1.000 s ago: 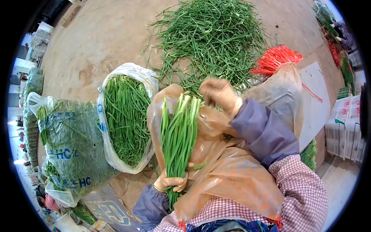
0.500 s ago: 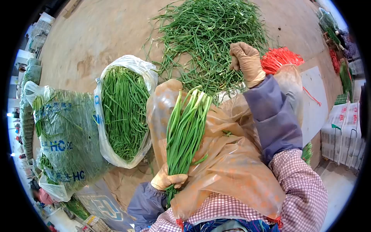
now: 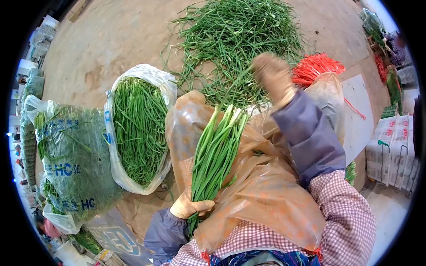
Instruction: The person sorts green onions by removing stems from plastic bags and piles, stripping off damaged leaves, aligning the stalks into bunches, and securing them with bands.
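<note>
Bunch of green stalks (image 3: 217, 155) is leaning over my plastic apron (image 3: 266, 199), pale ends pointing away from me. My left hand (image 3: 191, 206) is gripping it low, fingers clenching round. My right hand (image 3: 273, 77), blurred, is hovering over right side of loose pile (image 3: 239, 35), near red ties (image 3: 317, 70); cannot tell whether fingers are holding anything. Open bag (image 3: 153, 73) of greens is sitting left of apron.

A bunch of stalks (image 3: 217, 155) was over the apron (image 3: 266, 208). Leftward stood an open bag (image 3: 167, 86), then a second bag (image 3: 75, 153). Ahead lay a loose pile (image 3: 239, 33), ties (image 3: 317, 70) to its right.
</note>
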The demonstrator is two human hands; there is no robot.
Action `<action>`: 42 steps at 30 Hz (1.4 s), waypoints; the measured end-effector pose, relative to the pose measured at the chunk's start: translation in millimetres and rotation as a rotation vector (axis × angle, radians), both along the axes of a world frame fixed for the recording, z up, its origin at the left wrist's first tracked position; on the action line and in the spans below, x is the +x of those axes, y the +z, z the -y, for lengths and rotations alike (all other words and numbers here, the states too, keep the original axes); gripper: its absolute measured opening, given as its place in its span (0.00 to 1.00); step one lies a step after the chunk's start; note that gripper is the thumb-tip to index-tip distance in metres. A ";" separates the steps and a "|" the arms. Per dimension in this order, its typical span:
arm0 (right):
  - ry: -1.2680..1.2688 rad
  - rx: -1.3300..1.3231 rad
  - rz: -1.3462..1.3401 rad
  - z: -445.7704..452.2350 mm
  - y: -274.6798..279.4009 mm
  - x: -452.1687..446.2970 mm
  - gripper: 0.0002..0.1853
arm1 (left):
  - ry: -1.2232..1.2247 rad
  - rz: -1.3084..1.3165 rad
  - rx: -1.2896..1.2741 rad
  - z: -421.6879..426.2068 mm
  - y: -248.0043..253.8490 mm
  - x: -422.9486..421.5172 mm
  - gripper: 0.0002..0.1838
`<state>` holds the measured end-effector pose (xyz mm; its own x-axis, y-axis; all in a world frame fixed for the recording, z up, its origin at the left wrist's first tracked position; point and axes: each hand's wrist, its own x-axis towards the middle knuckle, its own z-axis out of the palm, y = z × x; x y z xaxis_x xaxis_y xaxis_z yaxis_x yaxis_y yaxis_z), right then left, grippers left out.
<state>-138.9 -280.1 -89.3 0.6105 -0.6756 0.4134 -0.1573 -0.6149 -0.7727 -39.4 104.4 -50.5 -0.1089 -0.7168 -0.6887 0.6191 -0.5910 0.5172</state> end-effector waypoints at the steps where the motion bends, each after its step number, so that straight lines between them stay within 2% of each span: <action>1: -0.176 0.138 0.095 28.8 4.6 -7.0 0.09 | -0.005 -0.002 0.000 -1.4 -0.9 0.0 0.17; 2: -0.337 0.813 0.364 44.9 8.1 -14.0 0.11 | -0.013 -0.001 -0.001 -1.9 -2.6 0.7 0.17; 5: -0.206 0.533 0.138 38.2 2.5 -20.2 0.16 | -0.017 0.022 -0.009 2.2 -1.7 0.9 0.18; 6: -0.090 0.362 0.046 16.8 -5.1 -21.4 0.20 | -0.014 0.028 -0.002 1.6 0.9 -0.8 0.19; 8: -0.009 0.578 0.080 -41.1 24.3 -15.8 0.25 | -0.058 0.213 0.023 3.3 7.7 -0.8 0.21; 9: 0.101 0.885 0.158 -44.6 13.3 -24.7 0.29 | -0.078 0.311 0.033 5.5 13.2 -0.5 0.23; 12: 0.449 1.754 0.292 -65.6 -31.9 -34.3 0.36 | -0.124 1.156 -0.050 21.7 48.0 -4.2 0.27; 13: 0.537 1.794 0.336 -80.4 -31.2 -32.8 0.37 | -0.109 1.281 -0.149 17.7 38.4 1.9 0.32; 15: 0.703 1.876 0.420 -110.3 -29.8 -27.4 0.39 | -0.093 1.537 -0.157 18.0 33.0 2.5 0.34; 16: 0.732 1.742 0.397 -113.7 -24.6 -28.4 0.40 | -0.088 1.660 -0.161 18.5 32.1 1.7 0.34; 17: 0.754 1.610 0.373 -116.7 -14.1 -31.2 0.41 | -0.237 1.688 -0.058 18.6 32.1 -0.1 0.45; 19: 0.731 1.444 0.385 -121.2 2.4 -33.7 0.43 | -0.330 1.710 0.021 19.5 29.6 -11.5 0.48; 22: 0.661 1.477 0.433 -127.2 0.0 -36.1 0.39 | -0.436 1.718 0.057 16.9 22.6 -23.3 0.54; 23: 0.503 1.527 0.436 -129.5 3.0 -31.4 0.41 | -0.463 1.719 0.063 18.2 24.4 -24.8 0.55; 26: 0.355 1.698 0.609 -118.7 -5.9 -16.6 0.36 | -0.538 1.725 0.080 19.8 27.5 -26.8 0.59; 27: 0.365 1.678 0.594 -116.4 -3.1 -17.3 0.34 | -0.535 1.729 0.070 18.9 27.8 -25.8 0.59; 30: 0.066 1.123 0.480 -105.3 2.1 -17.9 0.37 | -0.496 1.801 -0.053 16.7 23.9 -24.2 0.58; 31: 0.121 0.855 0.408 -93.6 8.8 -28.2 0.39 | -0.473 1.831 -0.107 16.2 21.9 -24.1 0.58; 34: 0.370 -0.144 -0.127 -74.7 43.5 -53.1 0.40 | -0.479 1.814 -0.057 17.5 20.8 -25.1 0.57; 36: 0.413 -0.331 -0.407 -93.6 54.4 -46.8 0.42 | -0.495 1.781 -0.016 20.8 20.9 -26.1 0.58; 38: 0.508 -0.402 -0.428 -99.2 46.0 -34.2 0.35 | -0.531 1.743 0.064 24.2 23.1 -27.4 0.59; 41: 0.776 -0.353 -0.259 -102.3 35.3 -14.3 0.23 | -0.512 1.690 0.058 22.0 28.4 -25.3 0.58; 42: 0.794 -0.287 -0.191 -104.4 29.2 -8.9 0.20 | -0.498 1.685 0.035 19.8 29.4 -23.2 0.57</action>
